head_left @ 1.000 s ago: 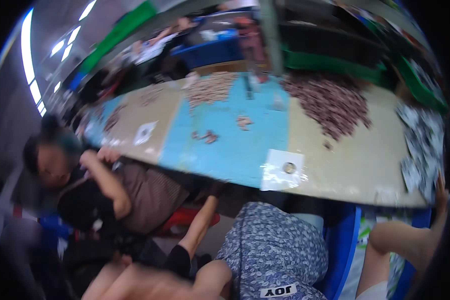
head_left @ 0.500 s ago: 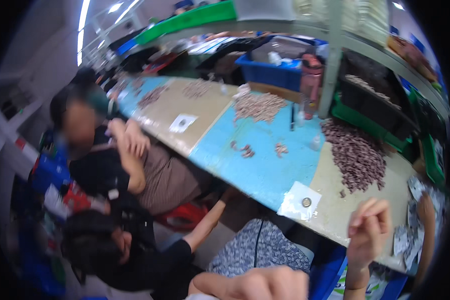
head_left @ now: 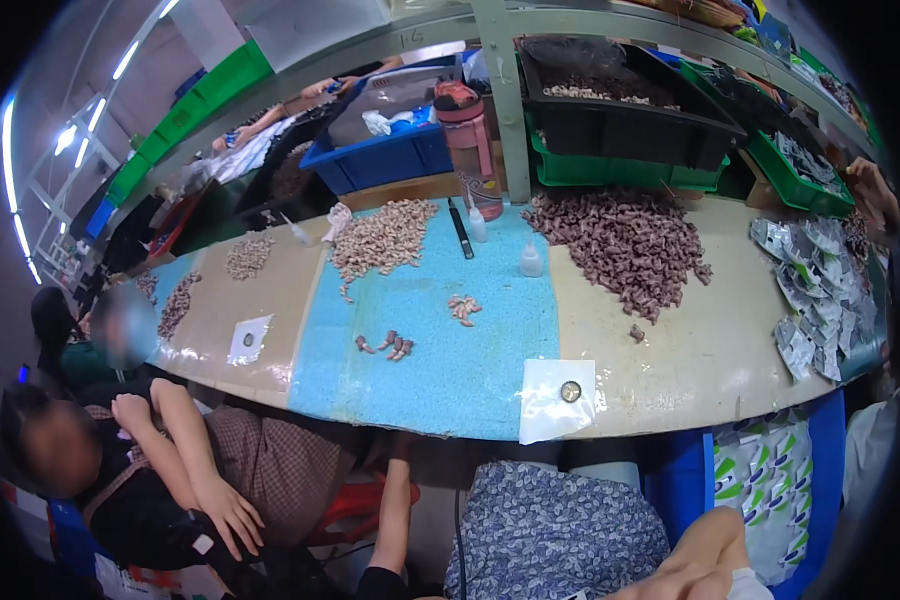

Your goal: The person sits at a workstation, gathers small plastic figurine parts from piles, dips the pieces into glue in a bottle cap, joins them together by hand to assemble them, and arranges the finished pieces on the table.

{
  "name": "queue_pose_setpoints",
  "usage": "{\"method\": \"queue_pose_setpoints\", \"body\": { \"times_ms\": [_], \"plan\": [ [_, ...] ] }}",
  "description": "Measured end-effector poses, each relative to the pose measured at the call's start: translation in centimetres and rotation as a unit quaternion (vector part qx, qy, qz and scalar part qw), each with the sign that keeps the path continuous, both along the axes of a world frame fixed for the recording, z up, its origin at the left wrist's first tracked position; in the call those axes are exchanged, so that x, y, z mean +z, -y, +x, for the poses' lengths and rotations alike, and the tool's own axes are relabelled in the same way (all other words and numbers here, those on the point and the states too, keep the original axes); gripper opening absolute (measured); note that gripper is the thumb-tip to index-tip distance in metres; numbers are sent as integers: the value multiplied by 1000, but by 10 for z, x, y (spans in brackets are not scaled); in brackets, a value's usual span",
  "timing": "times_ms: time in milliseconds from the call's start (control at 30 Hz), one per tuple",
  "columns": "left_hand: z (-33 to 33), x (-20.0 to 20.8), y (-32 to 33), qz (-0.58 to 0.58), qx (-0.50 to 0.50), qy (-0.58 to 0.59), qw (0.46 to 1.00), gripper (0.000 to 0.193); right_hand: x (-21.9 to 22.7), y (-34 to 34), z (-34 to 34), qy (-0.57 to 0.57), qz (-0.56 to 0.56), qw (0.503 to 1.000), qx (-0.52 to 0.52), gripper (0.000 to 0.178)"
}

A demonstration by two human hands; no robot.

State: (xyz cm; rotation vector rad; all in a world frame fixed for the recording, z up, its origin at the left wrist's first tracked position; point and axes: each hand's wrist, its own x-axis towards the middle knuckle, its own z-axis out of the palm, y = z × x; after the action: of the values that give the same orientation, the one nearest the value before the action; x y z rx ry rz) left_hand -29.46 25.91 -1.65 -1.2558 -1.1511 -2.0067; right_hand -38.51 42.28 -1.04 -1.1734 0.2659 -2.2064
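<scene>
My left hand [head_left: 674, 584] and my right hand [head_left: 715, 535] are close together at the lower edge, over the right side of a blue floral cloth [head_left: 560, 520] on my lap. Their fingers are mostly cut off or overlapping, so their grip does not show. In front of them, at the table's near edge, lies a white sheet [head_left: 541, 412] with a small round dark disc [head_left: 570, 391] on it. Farther in are a small group of pale pieces [head_left: 463, 309] and a few brownish pieces [head_left: 394, 346] on the blue mat [head_left: 440, 380].
A large heap of dark brown pieces [head_left: 625, 245] and a paler heap [head_left: 380, 238] lie farther back. Small bottles [head_left: 530, 262], a black pen [head_left: 460, 228] and a pink bottle [head_left: 465, 150] stand or lie between. Silver packets [head_left: 815, 290] are at right. Co-workers sit at left.
The view has swung to the right and levelled. My right hand, raised over the table's edge before, is now down beside my left at the lower edge.
</scene>
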Motion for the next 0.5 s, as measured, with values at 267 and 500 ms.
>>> {"method": "queue_pose_setpoints", "body": {
  "times_ms": [267,500],
  "plan": [
    [-38,-33,50,-162,133,184,960,24,-7,-16,-56,-108,164,977,-82,31],
    [-59,-71,37,-60,306,354,882,31,-16,-44,-59,-395,99,912,-53,23]
  ]
}}
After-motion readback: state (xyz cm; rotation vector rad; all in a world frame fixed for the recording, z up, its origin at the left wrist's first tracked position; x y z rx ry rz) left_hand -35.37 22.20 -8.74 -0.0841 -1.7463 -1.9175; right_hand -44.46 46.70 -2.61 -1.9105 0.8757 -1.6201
